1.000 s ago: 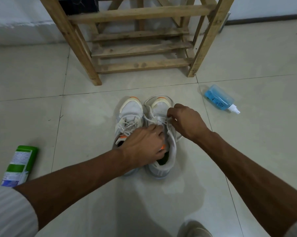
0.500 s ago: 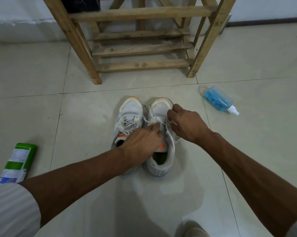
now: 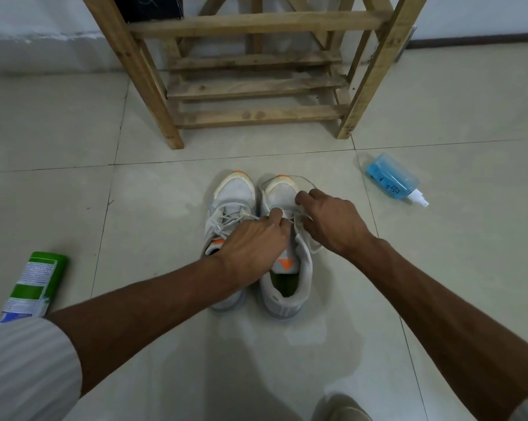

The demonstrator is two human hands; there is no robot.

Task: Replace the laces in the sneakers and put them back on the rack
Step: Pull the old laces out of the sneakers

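Now, hands [image 3: 332, 226] pinching lace [image 3: 303, 178], right sneaker [image 3: 282, 194].

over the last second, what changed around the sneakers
The left hand edged forward along the right sneaker toward its toe, uncovering the orange mark on the tongue. The right hand still pinches the lace near the toe. The left sneaker, rack and blue bottle stayed put.

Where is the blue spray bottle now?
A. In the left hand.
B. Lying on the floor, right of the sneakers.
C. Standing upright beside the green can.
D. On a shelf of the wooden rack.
B: the blue spray bottle lies on its side on the floor tiles, right of the sneakers and apart from them.
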